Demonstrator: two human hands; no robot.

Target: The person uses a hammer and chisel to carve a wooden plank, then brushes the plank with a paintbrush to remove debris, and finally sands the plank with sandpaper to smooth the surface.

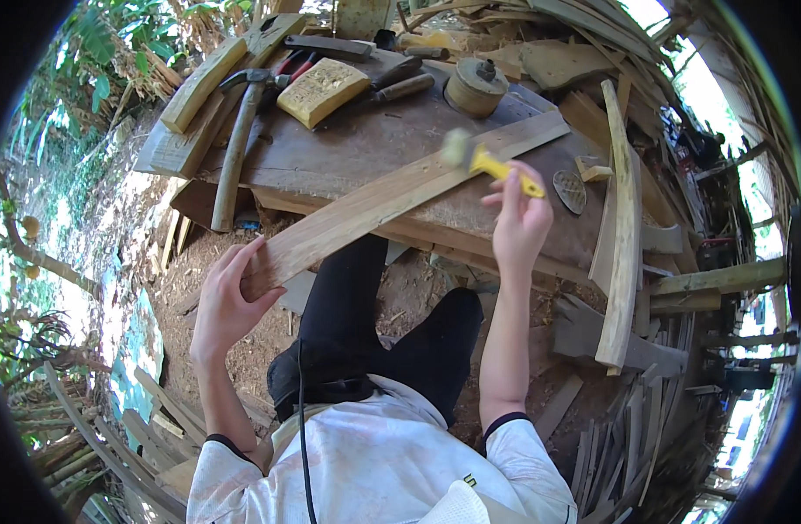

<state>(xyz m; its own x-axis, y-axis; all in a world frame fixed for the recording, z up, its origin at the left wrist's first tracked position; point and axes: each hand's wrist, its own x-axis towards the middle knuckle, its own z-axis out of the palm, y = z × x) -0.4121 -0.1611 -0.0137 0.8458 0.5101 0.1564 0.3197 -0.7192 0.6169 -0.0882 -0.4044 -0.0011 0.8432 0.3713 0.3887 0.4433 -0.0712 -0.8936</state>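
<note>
Leafy greenery [99, 52] crowds the upper left, loose timber strips [632, 428] pile up at the lower right, and your worn wooden workbench [322, 153] spreads out ahead of you. Across it goes 1 long plank [357, 210], set on the diagonal: its far end lies on the bench top to the right, its near end juts past the front edge toward you. And there's your left hand [226, 301], wrapped around that near end, thumb on the inner side, fingers closed on the wood! Over to your right hand [521, 218]: fingers narrow, pinching the handle of 1 yellow-handled brush [495, 166]. Its pale head is a blur above the plank, and whether it touches the wood, you can't tell from here. Left side of the bench, 1 hammer [239, 148] leans its handle over the front edge, with red-handled pliers [301, 68] near its head and 1 chunky yellowish block [324, 92] just beside. Beyond the plank stands 1 round tin [476, 89]; right of your brush hand, 1 oval plate [570, 191] lies flat, and past that rests 1 pale curved pole [623, 236].
</note>
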